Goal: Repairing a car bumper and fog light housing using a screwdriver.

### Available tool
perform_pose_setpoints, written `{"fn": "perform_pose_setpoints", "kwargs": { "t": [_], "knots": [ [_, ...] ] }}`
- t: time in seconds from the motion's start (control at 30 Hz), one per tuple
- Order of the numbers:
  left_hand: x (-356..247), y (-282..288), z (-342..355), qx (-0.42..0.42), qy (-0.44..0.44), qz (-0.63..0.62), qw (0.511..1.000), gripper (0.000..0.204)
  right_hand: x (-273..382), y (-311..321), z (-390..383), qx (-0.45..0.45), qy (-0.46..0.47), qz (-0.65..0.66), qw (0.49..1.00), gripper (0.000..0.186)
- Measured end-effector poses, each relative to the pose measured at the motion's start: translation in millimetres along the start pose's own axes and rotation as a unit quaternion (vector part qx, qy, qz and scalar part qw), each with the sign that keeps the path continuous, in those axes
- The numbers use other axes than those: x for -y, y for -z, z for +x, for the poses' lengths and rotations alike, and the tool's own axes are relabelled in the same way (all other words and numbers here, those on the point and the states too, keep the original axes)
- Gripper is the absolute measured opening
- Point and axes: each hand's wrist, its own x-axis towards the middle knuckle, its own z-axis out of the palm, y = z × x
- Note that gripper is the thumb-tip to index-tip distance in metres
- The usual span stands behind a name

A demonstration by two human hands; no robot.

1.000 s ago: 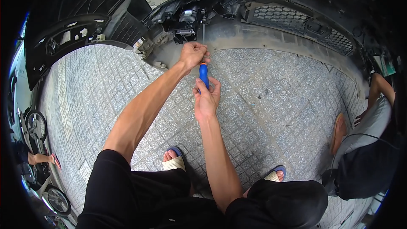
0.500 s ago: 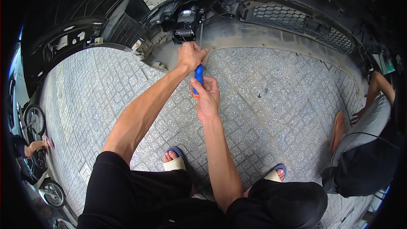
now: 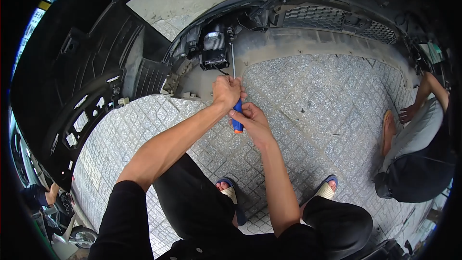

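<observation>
A long screwdriver with a blue handle and orange end [image 3: 237, 123] points away from me. My left hand [image 3: 228, 91] is closed round its shaft near the top of the handle. Lower down, my right hand [image 3: 251, 123] grips the blue handle between thumb and fingers. The thin metal shaft runs up to a small metal fitting [image 3: 230, 33], where its tip seems to meet it. Just left of the fitting sits a black finned lamp unit [image 3: 213, 42], mounted in the inner side of a dark car bumper [image 3: 308, 43].
A honeycomb grille [image 3: 315, 18] spans the bumper's right part. Black plastic panels [image 3: 91, 33] rise at the left. Another person in dark clothing [image 3: 418, 173] crouches at the right, one hand [image 3: 409, 113] near the bumper. Grey patterned paving [image 3: 308, 101] lies below; a motorbike wheel [image 3: 83, 237] shows lower left.
The view has shifted, so the bumper's left part and lamp unit sit lower in the picture. Both hands still hold the screwdriver; my right hand has changed its angle on the handle.
</observation>
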Motion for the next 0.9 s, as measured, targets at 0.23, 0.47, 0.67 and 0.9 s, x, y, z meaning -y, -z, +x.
{"fn": "perform_pose_setpoints", "kwargs": {
  "t": [0.23,0.47,0.67,0.9],
  "knots": [
    [15,1,11,0.028,0.07,-0.178,0.981,0.023,87,27,34,0.169,-0.108,-0.291,0.935,0.049],
    [19,-4,4,-0.016,-0.016,-0.322,0.946,0.022,162,27,102,0.219,-0.084,-0.693,0.682,0.061],
    [7,-6,-4,-0.008,0.03,-0.324,0.946,0.028,144,52,168,0.114,-0.093,-0.331,0.932,0.052],
    [27,-2,8,-0.029,0.006,-0.299,0.954,0.021,99,21,204,0.107,-0.023,0.027,0.994,0.034]
  ]
}}
